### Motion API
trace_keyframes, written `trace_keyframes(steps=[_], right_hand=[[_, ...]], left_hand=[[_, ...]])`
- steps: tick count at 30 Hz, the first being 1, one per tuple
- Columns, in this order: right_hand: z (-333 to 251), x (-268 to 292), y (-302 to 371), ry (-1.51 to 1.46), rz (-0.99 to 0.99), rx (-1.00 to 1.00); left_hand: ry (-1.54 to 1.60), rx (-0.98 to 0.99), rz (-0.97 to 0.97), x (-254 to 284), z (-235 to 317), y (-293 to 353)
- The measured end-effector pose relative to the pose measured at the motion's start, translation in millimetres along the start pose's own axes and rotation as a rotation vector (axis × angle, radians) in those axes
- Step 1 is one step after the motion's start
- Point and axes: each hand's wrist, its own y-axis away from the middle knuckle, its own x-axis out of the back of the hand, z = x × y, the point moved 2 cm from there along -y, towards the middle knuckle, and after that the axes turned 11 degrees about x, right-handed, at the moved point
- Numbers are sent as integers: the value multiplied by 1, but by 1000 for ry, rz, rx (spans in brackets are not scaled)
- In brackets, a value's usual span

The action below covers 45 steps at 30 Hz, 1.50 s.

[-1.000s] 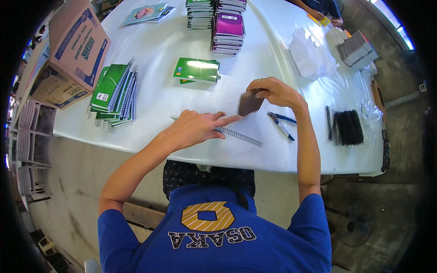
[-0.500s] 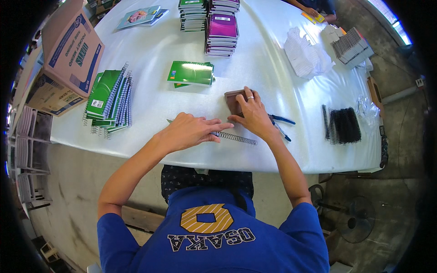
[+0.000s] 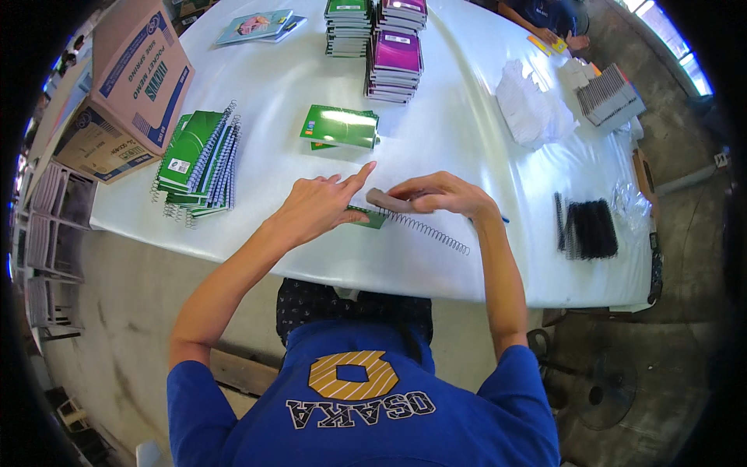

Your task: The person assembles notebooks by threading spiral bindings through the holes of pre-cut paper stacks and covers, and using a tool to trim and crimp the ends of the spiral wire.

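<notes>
My left hand (image 3: 317, 204) holds down a small green notebook (image 3: 372, 219), thumb on its cover and index finger stretched out over the table. Most of that notebook is hidden under the hand. A dark wire spiral coil (image 3: 429, 229) runs from the notebook's edge toward the right, its far end loose. My right hand (image 3: 447, 193) is closed round a brown block (image 3: 389, 201), tilted against the notebook end of the coil. Behind my right wrist shows a blue handle tip (image 3: 505, 219) of the pliers.
Beyond my hands lie green notebooks (image 3: 339, 127); coil-bound ones (image 3: 198, 159) are piled left beside a cardboard box (image 3: 148, 78). Purple notebooks (image 3: 395, 62) are stacked at the back. Black coils (image 3: 590, 229) and crumpled white wrapping (image 3: 533, 109) lie right. Another person's hand (image 3: 547, 36) is far right.
My right hand has lifted the brown block off the table and brought it left to the notebook and coil. My left hand's index finger has swung up, away from the coil.
</notes>
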Motion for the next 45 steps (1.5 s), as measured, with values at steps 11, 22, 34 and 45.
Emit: trace_keyframes(steps=[11, 22, 34, 45], right_hand=[[14, 2, -4, -181, 86, 184], [18, 8, -4, -372, 81, 328], [10, 0, -26, -222, 53, 198], [10, -1, -46, 26, -11, 32]], left_hand=[[101, -42, 21, -5, -6, -7], [25, 41, -125, 6, -2, -13], [360, -39, 301, -5, -27, -2], [1318, 197, 394, -64, -38, 1]])
